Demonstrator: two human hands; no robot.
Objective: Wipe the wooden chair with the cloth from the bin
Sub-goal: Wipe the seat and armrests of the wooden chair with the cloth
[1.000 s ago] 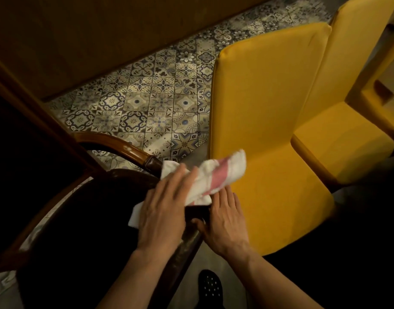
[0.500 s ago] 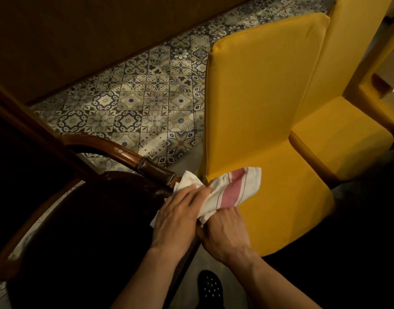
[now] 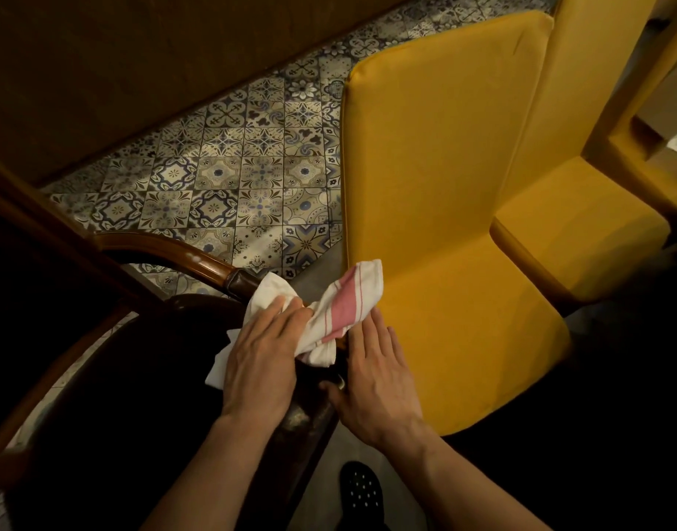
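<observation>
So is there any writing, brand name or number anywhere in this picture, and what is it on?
None: no word, number or logo can be read in this view.
The cloth carries only a pink band and thin stripes, no label.
The floor tiles bear flower and star patterns, no letters.
The yellow chair is plain fabric.
The wooden chair shows bare polished wood.
The dark shoe has pale dots, no brand.

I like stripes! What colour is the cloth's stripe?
Pink-red, on a white cloth, seen in the head view.

Dim, warm light; deep shadow swallows the lower corners, and wide-angle distortion bends the edges.
</observation>
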